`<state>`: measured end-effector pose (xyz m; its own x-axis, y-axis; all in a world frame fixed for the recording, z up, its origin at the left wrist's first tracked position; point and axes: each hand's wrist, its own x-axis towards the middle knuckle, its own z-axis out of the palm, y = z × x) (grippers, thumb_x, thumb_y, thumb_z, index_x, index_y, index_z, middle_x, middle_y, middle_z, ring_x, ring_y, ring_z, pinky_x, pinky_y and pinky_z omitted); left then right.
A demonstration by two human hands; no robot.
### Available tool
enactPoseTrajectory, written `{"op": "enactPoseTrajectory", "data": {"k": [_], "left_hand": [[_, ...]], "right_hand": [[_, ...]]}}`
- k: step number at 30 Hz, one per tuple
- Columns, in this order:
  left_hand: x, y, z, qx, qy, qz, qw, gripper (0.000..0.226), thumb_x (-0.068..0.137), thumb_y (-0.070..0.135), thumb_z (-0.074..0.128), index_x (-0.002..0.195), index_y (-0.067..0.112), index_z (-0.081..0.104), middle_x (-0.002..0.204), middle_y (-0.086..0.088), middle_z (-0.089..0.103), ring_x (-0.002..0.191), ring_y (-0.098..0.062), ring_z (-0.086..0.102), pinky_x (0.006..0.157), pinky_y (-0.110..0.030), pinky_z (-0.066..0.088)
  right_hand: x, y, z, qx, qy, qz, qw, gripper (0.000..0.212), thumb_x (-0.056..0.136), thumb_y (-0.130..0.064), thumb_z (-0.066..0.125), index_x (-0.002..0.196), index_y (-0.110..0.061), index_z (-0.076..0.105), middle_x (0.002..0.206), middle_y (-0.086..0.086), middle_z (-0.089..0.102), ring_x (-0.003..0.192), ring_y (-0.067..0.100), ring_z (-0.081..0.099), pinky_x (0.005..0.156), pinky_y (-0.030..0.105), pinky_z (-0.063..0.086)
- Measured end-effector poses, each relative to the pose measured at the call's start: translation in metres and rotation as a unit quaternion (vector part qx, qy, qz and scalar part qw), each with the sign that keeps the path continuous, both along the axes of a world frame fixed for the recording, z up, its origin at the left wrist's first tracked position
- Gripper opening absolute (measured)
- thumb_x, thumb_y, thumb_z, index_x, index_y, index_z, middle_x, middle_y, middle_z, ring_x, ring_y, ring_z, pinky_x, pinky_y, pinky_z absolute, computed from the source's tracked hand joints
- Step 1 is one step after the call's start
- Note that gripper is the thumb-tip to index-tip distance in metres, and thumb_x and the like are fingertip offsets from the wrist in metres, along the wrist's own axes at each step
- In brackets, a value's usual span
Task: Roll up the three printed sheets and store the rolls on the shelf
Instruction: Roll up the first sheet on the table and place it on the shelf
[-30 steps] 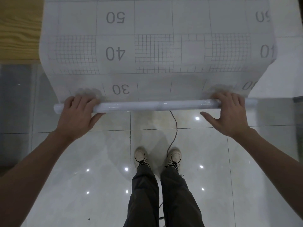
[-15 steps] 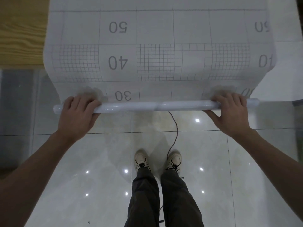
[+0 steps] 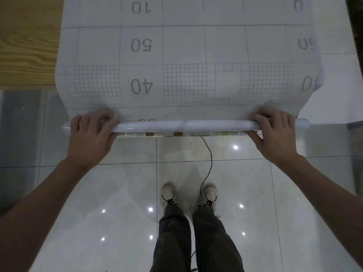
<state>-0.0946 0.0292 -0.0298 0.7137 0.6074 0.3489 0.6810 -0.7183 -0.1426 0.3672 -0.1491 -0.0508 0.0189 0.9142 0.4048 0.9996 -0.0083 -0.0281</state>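
At the table's near edge, standing alongside.

**A:** What changed just now?

**B:** The glossy white paper roll [image 3: 184, 125] has taken in more of the large white printed sheet with grey grid lines and numbers [image 3: 182, 55]. A second ago the "30" sat clear above the roll. Now only the tops of its digits show, and "40" is next.

**A:** Hands?

**B:** Left hand [image 3: 90, 138] and right hand [image 3: 275, 136] each clasp the roll near an end, fingers curled over the top, thumbs beneath.

**A:** Meaning for the job?

**B:** This sheet is mid-roll, well short of done by my judgement. The "40", "50" and "10" rows lie flat ahead and run out of view. No shelf in sight, and the other two sheets are not seen.

**A:** Surroundings?

**B:** Yellow wood-grain surface [image 3: 25, 46] left of the sheet. Strip of small pale and brown squares [image 3: 177, 133] just under the roll. Glossy pale floor tiles [image 3: 117, 193]. Thin dark cord [image 3: 208, 160] trailing down to the pale laced shoes [image 3: 169, 195].

**A:** Obstacles?

**B:** Nothing lies on the sheet. Its right edge bows, which may skew the roll. The cord could snag a step.
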Motion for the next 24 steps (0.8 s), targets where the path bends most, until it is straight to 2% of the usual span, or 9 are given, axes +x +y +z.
{"op": "enactPoseTrajectory", "data": {"k": [3, 6, 8, 11, 14, 16, 19, 22, 24], "left_hand": [[0.000, -0.001, 0.001, -0.017, -0.011, 0.000, 1.000, 0.036, 0.103, 0.034, 0.048, 0.114, 0.002, 0.058, 0.106, -0.022, 0.064, 0.089, -0.040, 0.057, 0.082, -0.050, 0.038], [-0.003, 0.005, 0.005, -0.071, -0.003, -0.007, 0.997, 0.051, 0.096, 0.047, 0.051, 0.113, 0.000, 0.057, 0.106, -0.021, 0.063, 0.093, -0.038, 0.054, 0.086, -0.049, 0.036], [-0.004, 0.008, 0.008, -0.056, 0.003, -0.027, 0.998, 0.040, 0.099, 0.040, 0.048, 0.110, 0.003, 0.057, 0.105, -0.020, 0.064, 0.089, -0.039, 0.058, 0.083, -0.049, 0.036], [-0.002, 0.009, 0.011, -0.017, 0.003, -0.019, 1.000, 0.025, 0.101, 0.027, 0.050, 0.110, 0.006, 0.061, 0.110, -0.019, 0.064, 0.091, -0.039, 0.059, 0.082, -0.049, 0.038], [0.001, 0.005, 0.015, 0.004, -0.011, 0.009, 1.000, 0.027, 0.102, 0.028, 0.052, 0.113, 0.006, 0.063, 0.108, -0.019, 0.064, 0.092, -0.039, 0.057, 0.082, -0.050, 0.040], [0.001, 0.004, 0.018, -0.022, -0.023, 0.005, 0.999, 0.034, 0.103, 0.031, 0.049, 0.117, 0.002, 0.059, 0.106, -0.021, 0.064, 0.092, -0.041, 0.057, 0.082, -0.051, 0.040], [-0.002, 0.011, 0.026, -0.070, -0.015, -0.013, 0.997, 0.045, 0.094, 0.040, 0.056, 0.116, 0.001, 0.055, 0.105, -0.023, 0.062, 0.091, -0.040, 0.057, 0.084, -0.051, 0.041], [-0.002, 0.019, 0.033, -0.069, -0.006, -0.034, 0.997, 0.030, 0.095, 0.030, 0.051, 0.111, 0.005, 0.056, 0.101, -0.021, 0.063, 0.086, -0.040, 0.060, 0.080, -0.050, 0.042], [0.000, 0.021, 0.038, -0.066, -0.013, -0.028, 0.997, 0.025, 0.097, 0.025, 0.050, 0.111, 0.006, 0.058, 0.104, -0.020, 0.063, 0.088, -0.040, 0.059, 0.081, -0.050, 0.041]], "right_hand": [[-0.003, -0.001, 0.005, -0.011, 0.014, -0.006, 1.000, 0.039, 0.101, -0.041, 0.056, 0.117, -0.006, 0.060, 0.114, 0.016, 0.063, 0.098, 0.035, 0.055, 0.090, 0.045, 0.037], [-0.001, 0.000, 0.014, -0.084, 0.100, -0.015, 0.991, 0.053, 0.091, -0.052, 0.059, 0.120, -0.007, 0.056, 0.114, 0.013, 0.062, 0.102, 0.030, 0.052, 0.095, 0.041, 0.032], [0.000, 0.003, 0.017, -0.084, 0.087, -0.016, 0.993, 0.049, 0.088, -0.052, 0.064, 0.113, -0.010, 0.059, 0.111, 0.011, 0.063, 0.100, 0.030, 0.054, 0.093, 0.041, 0.033], [0.002, 0.006, 0.016, -0.035, 0.045, 0.005, 0.998, 0.038, 0.096, -0.043, 0.062, 0.109, -0.007, 0.063, 0.108, 0.014, 0.063, 0.097, 0.033, 0.055, 0.090, 0.044, 0.037], [0.001, 0.006, 0.019, -0.009, 0.033, -0.002, 0.999, 0.037, 0.098, -0.038, 0.062, 0.113, -0.004, 0.065, 0.113, 0.018, 0.062, 0.099, 0.037, 0.056, 0.091, 0.047, 0.037], [-0.002, 0.005, 0.025, -0.028, 0.046, -0.006, 0.999, 0.042, 0.100, -0.041, 0.057, 0.119, -0.004, 0.060, 0.114, 0.017, 0.063, 0.100, 0.038, 0.057, 0.093, 0.047, 0.037], [0.000, 0.007, 0.035, -0.071, 0.081, -0.001, 0.994, 0.054, 0.089, -0.049, 0.064, 0.120, -0.006, 0.056, 0.113, 0.014, 0.064, 0.103, 0.034, 0.056, 0.094, 0.044, 0.036], [0.001, 0.011, 0.040, -0.073, 0.059, 0.008, 0.995, 0.041, 0.090, -0.043, 0.057, 0.112, -0.008, 0.060, 0.107, 0.013, 0.064, 0.099, 0.037, 0.058, 0.091, 0.043, 0.036], [0.000, 0.012, 0.043, -0.066, 0.052, 0.002, 0.996, 0.036, 0.092, -0.037, 0.057, 0.113, -0.008, 0.063, 0.110, 0.014, 0.063, 0.098, 0.037, 0.057, 0.091, 0.044, 0.037]]}}
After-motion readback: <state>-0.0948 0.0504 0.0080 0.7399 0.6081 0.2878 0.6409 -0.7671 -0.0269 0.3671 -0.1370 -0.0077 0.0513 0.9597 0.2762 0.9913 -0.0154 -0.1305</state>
